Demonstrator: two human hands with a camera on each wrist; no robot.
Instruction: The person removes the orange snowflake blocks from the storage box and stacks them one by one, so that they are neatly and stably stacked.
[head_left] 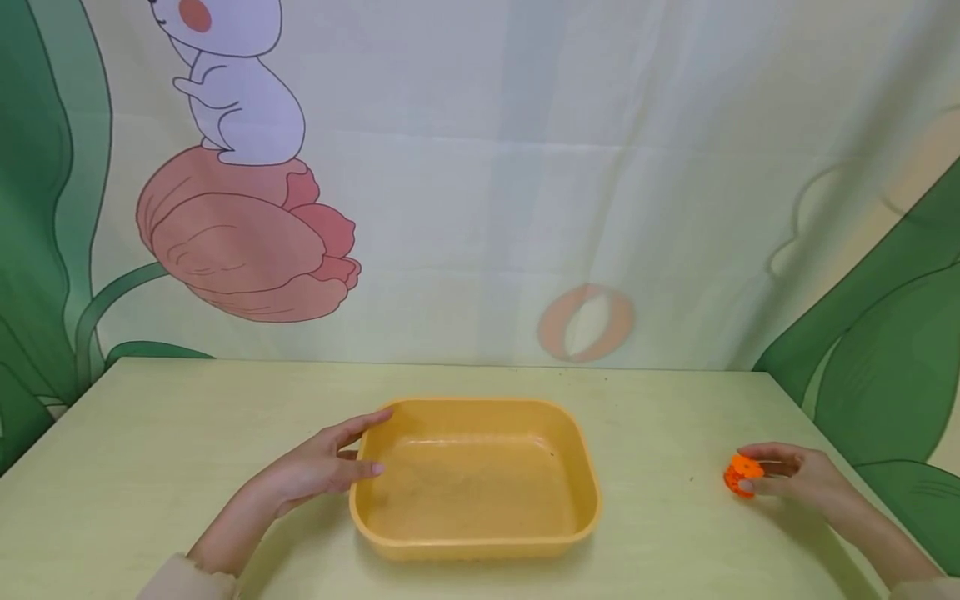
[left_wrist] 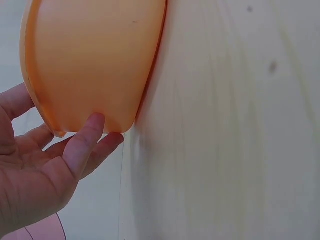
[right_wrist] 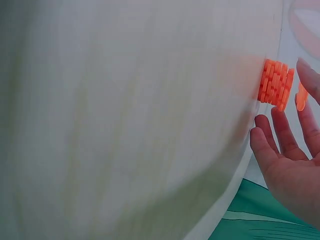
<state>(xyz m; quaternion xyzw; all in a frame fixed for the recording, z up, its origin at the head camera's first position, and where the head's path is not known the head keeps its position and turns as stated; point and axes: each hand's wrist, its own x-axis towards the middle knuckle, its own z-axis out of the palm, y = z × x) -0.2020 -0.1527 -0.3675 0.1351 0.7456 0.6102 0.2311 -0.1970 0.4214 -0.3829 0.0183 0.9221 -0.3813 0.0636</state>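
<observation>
A yellow plastic basin (head_left: 477,546) with rounded corners stands upright on the table, with nothing inside it. My left hand (head_left: 330,458) grips its left end, thumb and forefinger over the rim and other fingers against the outer wall (left_wrist: 95,60). To the right, a short stack of orange notched discs (right_wrist: 275,84) stands on the table. My right hand (head_left: 798,479) pinches one orange disc (right_wrist: 301,97) between thumb and finger. In the right wrist view this disc is slightly apart from the top of the stack.
The pale yellow-green table (head_left: 660,542) carries the basin and the discs. Behind it hangs a printed cloth (head_left: 450,208) with a white animal, a pink flower and green leaves. The table's back edge meets the cloth.
</observation>
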